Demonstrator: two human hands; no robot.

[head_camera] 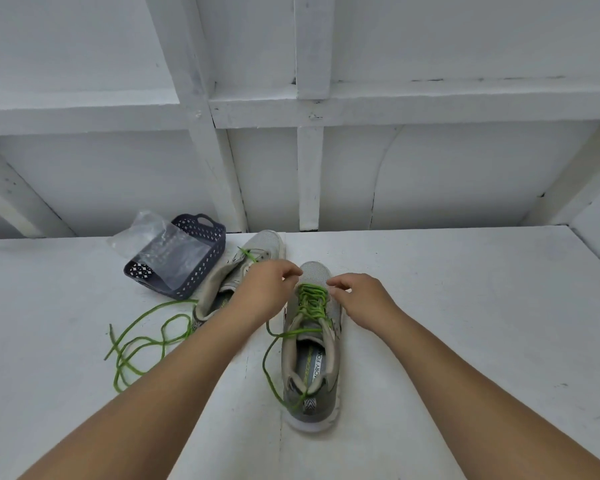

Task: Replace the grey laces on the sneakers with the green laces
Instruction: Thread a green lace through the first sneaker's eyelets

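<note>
At the toe end of the near sneaker [312, 344], both hands [269, 289] [359, 299] pinch the green lace [310, 301]; tighten each crossing evenly before moving up.

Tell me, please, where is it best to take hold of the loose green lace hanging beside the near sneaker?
Probably the loose green lace where it loops out over the table, left of the near sneaker. Come from the left and pinch it: that stretch lies free.

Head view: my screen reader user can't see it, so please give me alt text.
Two hands, left hand and right hand, work at the green lace of a grey sneaker on a white table. A second sneaker, loose lace and dark basket lie left.
</note>
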